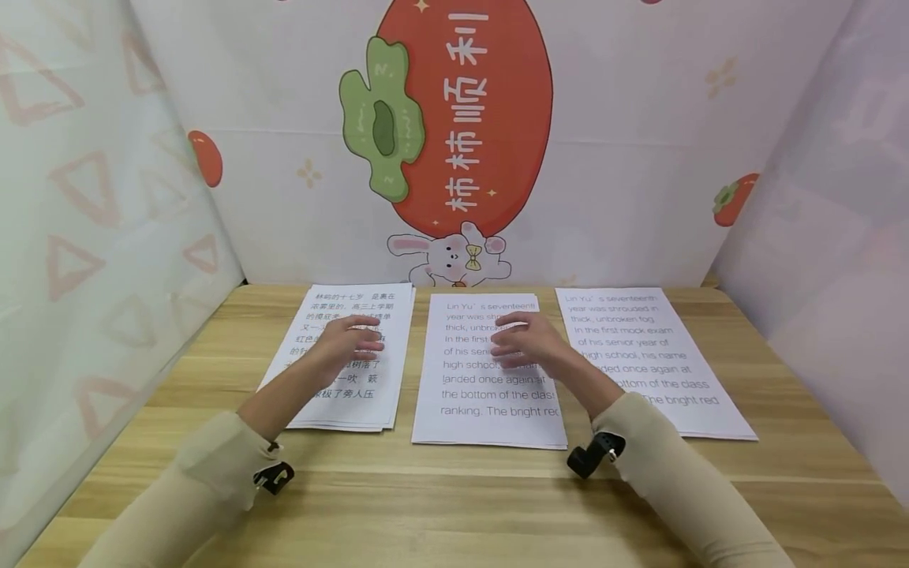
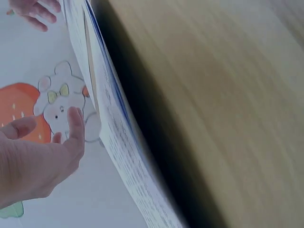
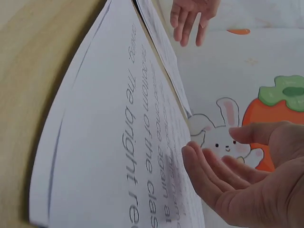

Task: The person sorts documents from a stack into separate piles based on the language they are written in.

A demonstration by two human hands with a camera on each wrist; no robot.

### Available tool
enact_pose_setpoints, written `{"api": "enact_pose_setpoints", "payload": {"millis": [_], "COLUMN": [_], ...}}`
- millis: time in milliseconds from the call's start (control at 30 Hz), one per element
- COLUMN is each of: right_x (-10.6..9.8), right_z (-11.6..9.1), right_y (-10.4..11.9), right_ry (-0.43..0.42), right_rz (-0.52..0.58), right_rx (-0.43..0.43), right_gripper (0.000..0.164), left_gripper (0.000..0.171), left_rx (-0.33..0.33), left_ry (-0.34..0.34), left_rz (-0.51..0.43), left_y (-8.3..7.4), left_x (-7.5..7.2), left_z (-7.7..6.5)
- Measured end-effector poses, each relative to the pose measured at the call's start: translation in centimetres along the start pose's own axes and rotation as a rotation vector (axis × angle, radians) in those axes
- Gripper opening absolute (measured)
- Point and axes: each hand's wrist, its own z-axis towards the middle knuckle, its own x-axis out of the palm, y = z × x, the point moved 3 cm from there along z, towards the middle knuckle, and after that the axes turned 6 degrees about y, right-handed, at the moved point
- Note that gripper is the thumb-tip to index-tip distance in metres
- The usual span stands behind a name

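My left hand (image 1: 346, 344) is held over the left paper stack (image 1: 337, 412), which is printed with Chinese text. Its fingers are loosely bent with nothing between them, and the left wrist view shows this hand (image 2: 42, 164) raised above the sheets. Over the middle stack (image 1: 490, 426), printed in English, hovers my right hand (image 1: 531, 344). In the right wrist view that hand (image 3: 251, 178) has relaxed, slightly curved fingers and holds nothing. Part of the print on both stacks is hidden behind the hands.
A third pile of English-printed sheets (image 1: 632, 315) lies at the right, partly behind my right forearm. All three stand in a row on a wooden table (image 1: 426, 505). A white backdrop (image 1: 625, 158) with a big persimmon and a rabbit rises behind; patterned sheets flank both sides.
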Motion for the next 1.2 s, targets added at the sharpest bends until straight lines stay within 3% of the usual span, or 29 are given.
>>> {"api": "enact_pose_setpoints", "payload": {"millis": [267,467,767,1200], "right_x": [-4.0,-6.2,-7.7,-7.8], "right_z": [-2.4,-3.7,-4.4,-4.1], "right_y": [-1.2,-2.0,-3.0,-3.8], "right_ry": [-0.134,-0.189,-0.199,-0.154], "right_rz": [-0.019,-0.006,0.046,0.158], "right_rx": [0.031,0.042,0.084,0.122], "right_gripper": [0.052,0.055,0.055,0.056], "left_gripper": [0.046,0.049,0.051,0.044], "left_rx": [0.014,-0.015,-0.087,-0.1], "left_ry": [0.133,0.179,0.152,0.164], "left_rz": [-0.08,-0.117,-0.141,-0.175], "left_y": [0.1,0.2,0.4,0.5], "left_x": [3.2,4.6,5.2,5.4], "left_z": [0.7,1.0,1.4,1.0]}}
